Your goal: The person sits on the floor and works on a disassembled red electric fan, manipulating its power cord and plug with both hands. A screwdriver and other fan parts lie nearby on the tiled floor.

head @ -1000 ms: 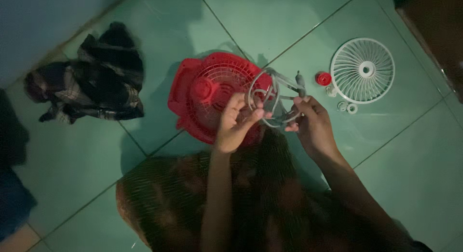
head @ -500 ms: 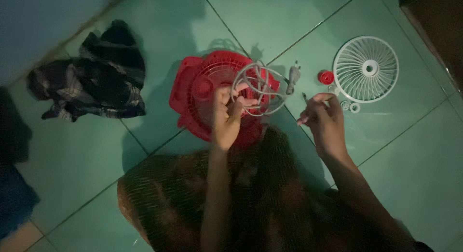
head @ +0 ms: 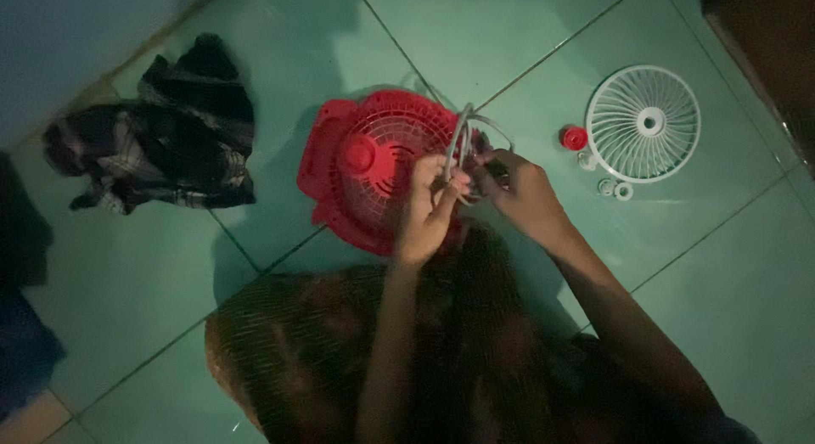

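- I see my left hand (head: 429, 208) and right hand (head: 519, 196) raised together above the green tiled floor (head: 509, 45), both closed on a thin grey wire ring (head: 465, 138), the sort of piece that belongs to a small fan.
- The ring stands almost edge-on to my view, its plane upright, with its upper arc rising away from the fingers toward the far side of the floor. My left fingers pinch its near left part; my right fingers grip the lower right part, so the two hands nearly touch.
- Neither hand is nearer than the other: the ring sits between them, just above the fingertips.
- Directly beneath the hands lies a red fan housing (head: 373, 168) with a round grille face, flat on the floor and partly hidden by my left hand.
- Off to the right, well apart from the hands, a white fan guard (head: 643, 124) lies flat, with a small red cap (head: 575, 138) just beside its left rim and a few small white rings (head: 615, 189) near its lower edge.
- Toward the left edge of the floor sits a crumpled dark plaid cloth (head: 161, 138).
- My lap, covered in patterned brown fabric (head: 289, 351), fills the near edge. Nothing stands between the hands and the housing below.
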